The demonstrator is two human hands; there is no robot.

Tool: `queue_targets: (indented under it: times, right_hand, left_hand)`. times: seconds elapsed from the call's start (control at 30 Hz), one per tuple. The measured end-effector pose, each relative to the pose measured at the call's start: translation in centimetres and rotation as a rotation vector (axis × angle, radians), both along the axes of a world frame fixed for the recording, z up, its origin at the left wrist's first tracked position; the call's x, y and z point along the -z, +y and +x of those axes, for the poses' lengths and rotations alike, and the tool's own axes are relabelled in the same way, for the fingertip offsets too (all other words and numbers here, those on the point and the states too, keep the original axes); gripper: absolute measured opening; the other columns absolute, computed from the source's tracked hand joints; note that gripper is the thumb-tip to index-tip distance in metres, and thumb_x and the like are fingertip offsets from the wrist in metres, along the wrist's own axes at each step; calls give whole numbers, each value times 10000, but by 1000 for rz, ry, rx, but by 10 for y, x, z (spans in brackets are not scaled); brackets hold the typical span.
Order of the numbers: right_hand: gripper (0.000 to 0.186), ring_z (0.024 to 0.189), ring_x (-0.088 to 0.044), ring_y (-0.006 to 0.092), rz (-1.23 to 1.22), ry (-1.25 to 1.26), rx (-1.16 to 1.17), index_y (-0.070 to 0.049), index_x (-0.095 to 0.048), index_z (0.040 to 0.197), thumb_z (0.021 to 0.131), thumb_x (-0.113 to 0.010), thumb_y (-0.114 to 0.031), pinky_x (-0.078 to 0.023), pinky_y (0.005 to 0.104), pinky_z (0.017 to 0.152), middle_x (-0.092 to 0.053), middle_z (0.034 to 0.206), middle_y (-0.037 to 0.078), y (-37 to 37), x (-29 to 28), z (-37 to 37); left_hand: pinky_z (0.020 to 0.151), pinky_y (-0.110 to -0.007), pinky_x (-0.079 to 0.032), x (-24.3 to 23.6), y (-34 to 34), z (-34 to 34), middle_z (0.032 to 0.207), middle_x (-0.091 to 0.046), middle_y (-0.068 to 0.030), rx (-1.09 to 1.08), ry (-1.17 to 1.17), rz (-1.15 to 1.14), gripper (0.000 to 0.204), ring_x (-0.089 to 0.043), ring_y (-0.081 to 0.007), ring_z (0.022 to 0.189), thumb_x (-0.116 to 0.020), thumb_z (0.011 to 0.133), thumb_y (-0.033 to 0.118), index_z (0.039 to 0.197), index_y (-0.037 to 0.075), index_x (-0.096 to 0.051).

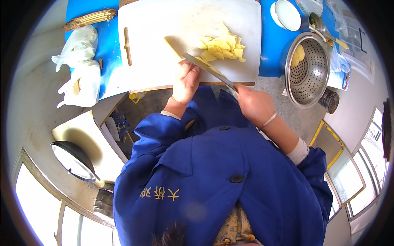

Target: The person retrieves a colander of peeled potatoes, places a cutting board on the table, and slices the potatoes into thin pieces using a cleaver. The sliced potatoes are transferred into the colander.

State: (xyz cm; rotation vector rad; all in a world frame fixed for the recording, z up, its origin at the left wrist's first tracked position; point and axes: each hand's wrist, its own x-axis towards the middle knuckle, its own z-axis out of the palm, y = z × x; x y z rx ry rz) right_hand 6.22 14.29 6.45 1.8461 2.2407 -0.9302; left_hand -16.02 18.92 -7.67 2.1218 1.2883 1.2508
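Observation:
On a large white cutting board (164,20) lies a loose heap of pale yellow potato slices (223,46). My right hand (255,104) is closed round the handle of a kitchen knife (210,70), whose blade slants up and left across the board's near edge. At the blade's tip, my left hand (186,80) has its fingers bent together against a potato piece (174,47), which reaches away from them over the board. The blade hides part of that piece and the slices behind it.
A steel colander (316,88) holding a few potato pieces (298,55) stands at the right, past the board. Beyond it are a white lid (287,15) and a metal pot (313,21). Plastic bags (84,84) and a bundle of sticks (91,19) lie at the left.

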Motion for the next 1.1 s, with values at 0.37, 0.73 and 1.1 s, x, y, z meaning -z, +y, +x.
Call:
queue_targets:
  times: [0.37, 0.73, 1.1]
  right_hand:
    - [142, 718, -652, 424, 87, 131, 0, -24, -634, 1013, 1003, -618, -165, -501, 509, 625, -662, 772, 192, 5, 5, 6]
    - [160, 736, -661, 419, 58, 123, 75, -23, -629, 1015, 1016, -597, -180, -519, 503, 645, -677, 797, 199, 24, 38, -10]
    - [157, 720, -663, 405, 0, 21, -8, -26, -628, 986, 1007, -605, -179, -516, 505, 633, -678, 791, 185, 0, -20, 2]
  left_hand:
    - [808, -384, -556, -4, 1, -6, 971, -678, -106, -1, 25, -3, 328, -657, -306, 938, -770, 679, -86, 988, 27, -766]
    - [799, -390, -560, 0, 0, -7, 982, -683, -101, 41, -40, -3, 321, -663, -308, 947, -763, 673, -94, 974, 19, -758]
    - [837, -396, -573, -2, -1, 1, 1009, -700, -100, 54, -26, -4, 325, -675, -311, 972, -765, 685, -96, 987, 23, -763]
